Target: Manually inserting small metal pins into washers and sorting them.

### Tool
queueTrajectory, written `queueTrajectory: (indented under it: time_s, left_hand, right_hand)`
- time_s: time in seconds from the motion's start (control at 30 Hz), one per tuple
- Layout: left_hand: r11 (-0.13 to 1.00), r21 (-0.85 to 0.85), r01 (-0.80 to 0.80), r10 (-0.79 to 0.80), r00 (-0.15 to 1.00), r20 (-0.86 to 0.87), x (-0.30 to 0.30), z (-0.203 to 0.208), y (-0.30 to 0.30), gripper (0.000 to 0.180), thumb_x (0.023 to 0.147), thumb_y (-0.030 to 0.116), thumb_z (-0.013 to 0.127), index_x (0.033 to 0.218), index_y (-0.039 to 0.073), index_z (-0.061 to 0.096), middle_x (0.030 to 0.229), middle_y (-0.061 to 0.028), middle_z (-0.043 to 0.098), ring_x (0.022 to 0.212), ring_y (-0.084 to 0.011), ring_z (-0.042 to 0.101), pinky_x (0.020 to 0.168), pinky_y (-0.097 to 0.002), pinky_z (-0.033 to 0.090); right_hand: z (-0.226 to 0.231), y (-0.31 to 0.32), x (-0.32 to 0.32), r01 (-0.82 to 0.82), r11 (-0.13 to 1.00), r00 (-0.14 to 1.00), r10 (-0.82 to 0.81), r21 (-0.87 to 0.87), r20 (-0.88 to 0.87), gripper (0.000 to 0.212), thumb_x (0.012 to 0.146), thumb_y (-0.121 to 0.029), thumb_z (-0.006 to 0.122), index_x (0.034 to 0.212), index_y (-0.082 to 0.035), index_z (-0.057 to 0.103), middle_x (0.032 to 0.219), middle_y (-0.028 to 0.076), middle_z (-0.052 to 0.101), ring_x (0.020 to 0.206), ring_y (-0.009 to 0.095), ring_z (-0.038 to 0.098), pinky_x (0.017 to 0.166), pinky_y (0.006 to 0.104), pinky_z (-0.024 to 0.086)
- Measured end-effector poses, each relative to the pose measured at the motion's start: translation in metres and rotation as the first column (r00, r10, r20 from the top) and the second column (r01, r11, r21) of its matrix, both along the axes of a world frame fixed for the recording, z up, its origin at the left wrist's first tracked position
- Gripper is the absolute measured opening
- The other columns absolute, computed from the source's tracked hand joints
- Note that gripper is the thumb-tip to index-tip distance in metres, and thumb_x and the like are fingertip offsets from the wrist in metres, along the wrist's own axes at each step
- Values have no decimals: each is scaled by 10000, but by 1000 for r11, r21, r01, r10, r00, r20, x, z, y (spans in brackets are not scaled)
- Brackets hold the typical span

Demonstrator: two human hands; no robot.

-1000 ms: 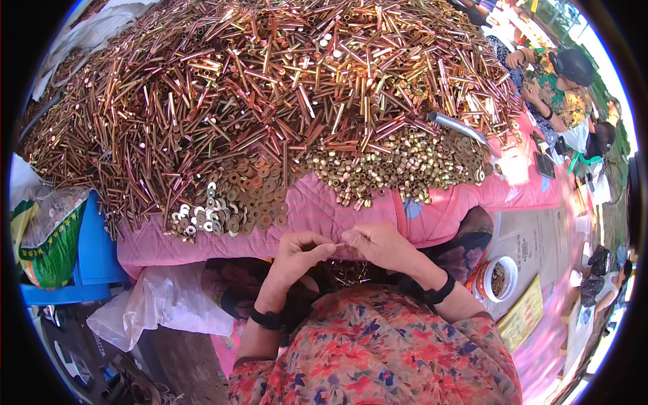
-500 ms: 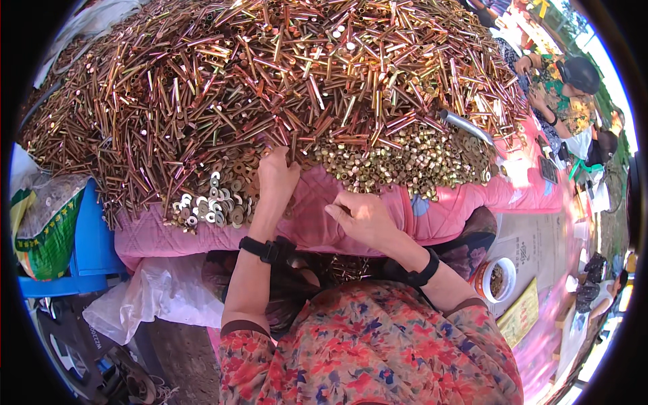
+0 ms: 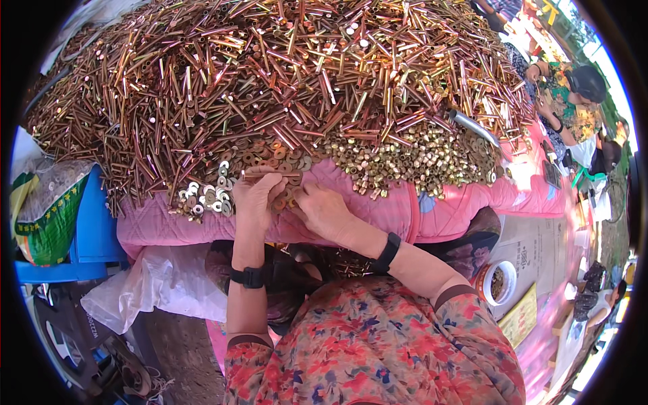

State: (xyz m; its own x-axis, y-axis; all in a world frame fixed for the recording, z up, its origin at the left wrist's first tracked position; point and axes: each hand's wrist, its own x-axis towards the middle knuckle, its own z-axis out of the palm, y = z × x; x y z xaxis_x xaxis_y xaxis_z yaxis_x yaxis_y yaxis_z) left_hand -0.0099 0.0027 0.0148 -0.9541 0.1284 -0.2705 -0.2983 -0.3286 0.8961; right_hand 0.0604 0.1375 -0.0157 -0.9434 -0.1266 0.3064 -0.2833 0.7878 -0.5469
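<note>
To the left of the pink quilt are a blue plastic piece and a green, yellow and white bag; translucent sheeting spreads below the quilt's left front edge. Below the quilt's right part, a white-rimmed bucket and yellow panel lie near flat cardboard. Beyond the quilt's right end is a person in a dark cap.

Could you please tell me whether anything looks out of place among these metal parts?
Yes: a thick silvery tube lies near the right end of the small gold-coloured fittings. It looks odd because it is bigger and greyer than the slender coppery tubes piled behind it.
</note>
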Motion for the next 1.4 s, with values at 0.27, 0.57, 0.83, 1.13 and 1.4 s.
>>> queueTrajectory:
  time_s: [0.27,0.57,0.83,1.13,1.4]
  left_hand:
    - [962,271,-45,11,992,125,42,-12,3,120,800,-33,620,917,-61,620,858,-116,650,759,-187,654,695,-243,563]
    - [949,316,9,-51,991,126,67,-15,34,148,827,-51,594,974,-73,606,921,-149,647,848,-200,655,761,-237,553]
    - [981,70,183,-181,983,-44,85,-26,48,162,886,127,602,948,-19,632,695,1,594,555,-42,500,501,-147,367]
    - [958,100,268,-282,943,176,79,-20,44,248,905,227,572,915,-13,633,559,72,407,436,-13,275,405,-190,188]
    - [981,99,167,-181,971,155,75,-9,38,221,871,191,586,876,-21,647,562,61,404,449,-17,285,406,-189,187]
  right_hand:
    - [12,22,10,255,760,966,-228,-598,122,129,792,-103,626,780,26,620,677,100,624,581,195,597,554,308,478]
    - [8,43,21,260,453,950,-280,-853,141,84,865,-48,596,906,13,637,672,-20,586,612,11,503,534,183,415]
    - [19,43,27,251,408,944,-303,-878,130,119,895,-47,558,974,20,618,866,37,627,781,85,614,704,216,517]
    - [16,46,33,177,829,932,-314,-531,-179,124,885,-85,571,949,9,620,860,94,649,735,176,629,659,264,512]
    - [42,119,-29,368,827,920,-256,426,-297,88,716,-56,608,801,-35,603,877,107,566,776,276,583,640,366,494]
